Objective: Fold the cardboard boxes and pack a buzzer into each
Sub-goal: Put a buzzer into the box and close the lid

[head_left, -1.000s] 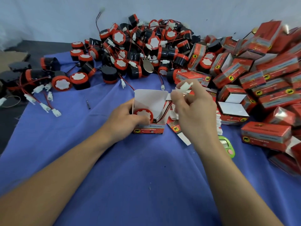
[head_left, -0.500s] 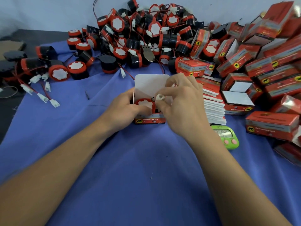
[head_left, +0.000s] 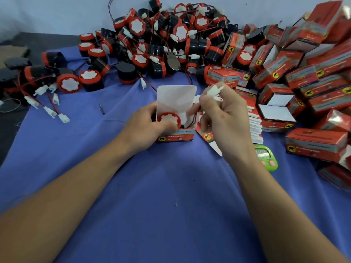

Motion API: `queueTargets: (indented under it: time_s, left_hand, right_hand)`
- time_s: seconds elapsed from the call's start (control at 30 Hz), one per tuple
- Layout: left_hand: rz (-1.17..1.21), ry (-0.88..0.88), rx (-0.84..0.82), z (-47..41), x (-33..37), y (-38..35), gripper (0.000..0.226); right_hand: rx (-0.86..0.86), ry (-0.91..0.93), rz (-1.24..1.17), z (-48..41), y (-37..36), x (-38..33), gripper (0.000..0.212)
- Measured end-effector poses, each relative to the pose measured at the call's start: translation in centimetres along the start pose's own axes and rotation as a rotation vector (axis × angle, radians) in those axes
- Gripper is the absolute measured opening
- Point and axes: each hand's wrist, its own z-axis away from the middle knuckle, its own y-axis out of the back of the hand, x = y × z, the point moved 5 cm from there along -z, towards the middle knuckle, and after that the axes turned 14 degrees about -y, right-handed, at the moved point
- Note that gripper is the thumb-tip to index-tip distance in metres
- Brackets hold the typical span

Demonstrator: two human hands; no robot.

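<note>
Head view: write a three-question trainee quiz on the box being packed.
1. True or false: the buzzer already sits inside the open box.
2. What does the right hand pinch? A scissors; B the white connector; C a tape roll.
3. Fill in: the left hand grips the ____.
Key: 1 true; 2 B; 3 open box.

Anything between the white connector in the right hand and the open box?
Nothing visible in between. The right hand pinches the connector above and right of the open box, lid flap upright behind. The buzzer fills most of the opening; the left hand grips the box. Only the right-side gap, where the wires run, looks free.
</note>
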Motion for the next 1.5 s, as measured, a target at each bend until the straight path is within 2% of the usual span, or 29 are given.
queueTargets:
  time_s: [0.07, 0.17, 0.23, 0.33, 0.43, 0.6, 0.73, 0.9, 1.03, 1.1, 1.23, 1.37, 1.5]
  left_hand:
    - [-0.006, 0.000, -0.002, 0.0, 0.0, 0.0, 0.038]
    - [0.000, 0.001, -0.015, 0.0, 0.0, 0.0, 0.048]
    - [0.002, -0.002, -0.019, 0.0, 0.0, 0.0, 0.055]
    - [0.011, -0.017, -0.022, 0.0, -0.1, 0.1, 0.053]
    - [0.023, -0.034, -0.030, -0.1, -0.1, 0.1, 0.044]
    - [0.023, -0.028, -0.048, -0.1, -0.2, 0.0, 0.042]
    - [0.048, -0.002, -0.041, 0.0, -0.3, 0.1, 0.049]
    - [0.059, 0.020, -0.040, 0.0, -0.2, 0.1, 0.052]
    - [0.046, 0.016, -0.048, -0.1, -0.3, 0.1, 0.042]
    - [0.053, 0.011, -0.049, -0.1, -0.3, 0.1, 0.034]
    - [0.054, 0.009, -0.055, 0.0, -0.2, 0.0, 0.039]
    - [0.047, 0.004, -0.061, -0.2, -0.2, 0.0, 0.044]
    - [0.056, -0.006, -0.073, -0.1, -0.2, 0.0, 0.047]
  right_hand:
    - [-0.017, -0.006, 0.099, 0.1, -0.3, 0.2, 0.022]
    - [0.100, 0.035, 0.299, 0.5, 0.1, 0.1, 0.021]
    - [0.159, 0.068, 0.329, 0.7, 0.6, -0.6, 0.017]
    - [0.072, 0.072, 0.371, 1.0, 0.1, -1.5, 0.016]
    - [-0.050, -0.035, 0.429, 0.9, -1.4, -1.7, 0.009]
    - [-0.041, -0.007, 0.712, -0.9, -3.3, -3.7, 0.029]
    - [-0.051, 0.043, 0.889, -2.6, -3.6, -5.4, 0.027]
    - [-0.056, 0.035, 0.882, -3.6, -3.0, -5.8, 0.013]
    - [-0.072, 0.048, 0.777, -3.6, -3.8, -5.9, 0.022]
    - [-0.053, 0.080, 0.810, -3.4, -3.9, -5.6, 0.023]
    - [-0.022, 0.197, 1.083, -2.5, -3.9, -4.3, 0.017]
    - [0.013, 0.376, 1.385, -1.6, -3.8, -4.2, 0.023]
    - [-0.088, 0.360, 1.576, -1.3, -4.6, -4.7, 0.019]
